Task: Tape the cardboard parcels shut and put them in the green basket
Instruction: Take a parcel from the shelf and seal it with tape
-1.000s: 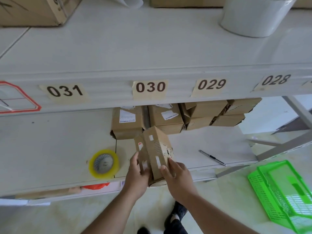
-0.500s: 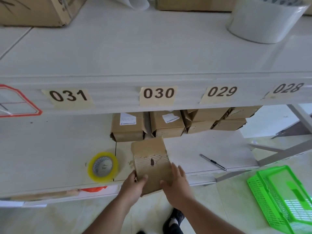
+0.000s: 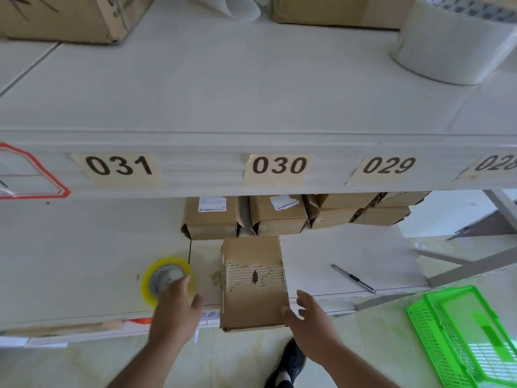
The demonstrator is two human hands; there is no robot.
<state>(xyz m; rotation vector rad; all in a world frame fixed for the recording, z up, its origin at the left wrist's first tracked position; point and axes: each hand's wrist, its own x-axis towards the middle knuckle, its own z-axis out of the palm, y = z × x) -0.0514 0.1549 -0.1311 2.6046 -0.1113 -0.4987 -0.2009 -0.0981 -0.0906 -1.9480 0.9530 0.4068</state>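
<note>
Parcel: laid flat on the lower shelf, its near end overhanging the shelf edge; top face torn, with a small hole. It is found between the two hands, just right of the left fingers and just left of the right fingers.

Left hand: blurred; fingers laid over the near rim of the tape roll, which lies flat on the shelf. Whether the roll is gripped or only touched cannot be told.

Right hand: fingers loosely spread, thumb at the parcel's near right corner; contact cannot be told, and nothing is held.

Stacked parcels: ranged at the back of the shelf, beyond the fingertips.

Knife: laid on the shelf, right of and beyond the right fingers.

Basket: green, on the floor, well right of the right hand.
</note>
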